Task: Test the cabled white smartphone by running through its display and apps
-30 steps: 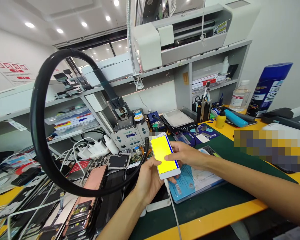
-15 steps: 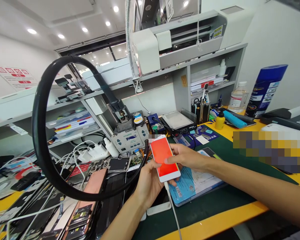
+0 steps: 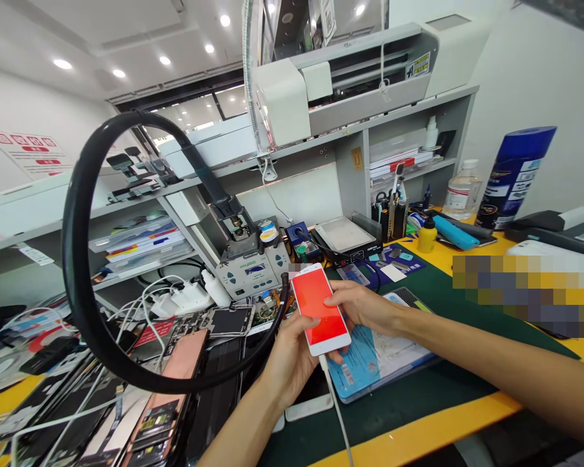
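A white smartphone (image 3: 320,305) with a plain red screen is held up above the green mat (image 3: 457,305), tilted toward me. My left hand (image 3: 294,350) wraps its lower left side, thumb over the screen edge. From the other side my right hand (image 3: 357,305) grips the phone, its thumb resting on the right part of the screen and its other fingers hidden behind. A white cable (image 3: 335,402) runs from the phone's bottom end down to the table edge. Beneath the hands lies a blue and white flat case (image 3: 365,370).
A thick black hose (image 3: 73,259) loops at the left from a rework station (image 3: 253,269). Opened phones and parts (image 3: 175,363) crowd the left side. At the back right stand a blue spray can (image 3: 516,175), a clear jug (image 3: 462,188) and a yellow bottle (image 3: 427,235).
My right thumb has moved up and slightly right across the screen, away from the left thumb. The left hand still holds the phone in nearly the same place.
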The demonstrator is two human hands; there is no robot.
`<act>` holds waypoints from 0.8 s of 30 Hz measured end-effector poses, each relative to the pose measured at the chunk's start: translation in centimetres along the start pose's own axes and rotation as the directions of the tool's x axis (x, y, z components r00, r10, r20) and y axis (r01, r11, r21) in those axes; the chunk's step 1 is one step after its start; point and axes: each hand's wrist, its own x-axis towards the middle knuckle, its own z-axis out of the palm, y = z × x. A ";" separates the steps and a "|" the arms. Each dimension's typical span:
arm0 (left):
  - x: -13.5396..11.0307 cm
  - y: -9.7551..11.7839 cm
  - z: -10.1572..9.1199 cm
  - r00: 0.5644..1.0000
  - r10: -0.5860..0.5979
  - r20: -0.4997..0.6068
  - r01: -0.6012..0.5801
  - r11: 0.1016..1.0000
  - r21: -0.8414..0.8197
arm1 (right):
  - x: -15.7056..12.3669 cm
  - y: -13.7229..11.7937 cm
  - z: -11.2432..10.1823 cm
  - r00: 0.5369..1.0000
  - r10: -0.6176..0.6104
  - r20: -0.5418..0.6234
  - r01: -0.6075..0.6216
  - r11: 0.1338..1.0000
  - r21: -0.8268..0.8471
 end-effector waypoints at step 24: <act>0.0 0.5 0.1 0.998 -0.061 -0.025 0.056 0.983 -0.172 | -0.1 -0.2 -0.3 1.000 0.004 -0.020 -0.007 0.988 -0.152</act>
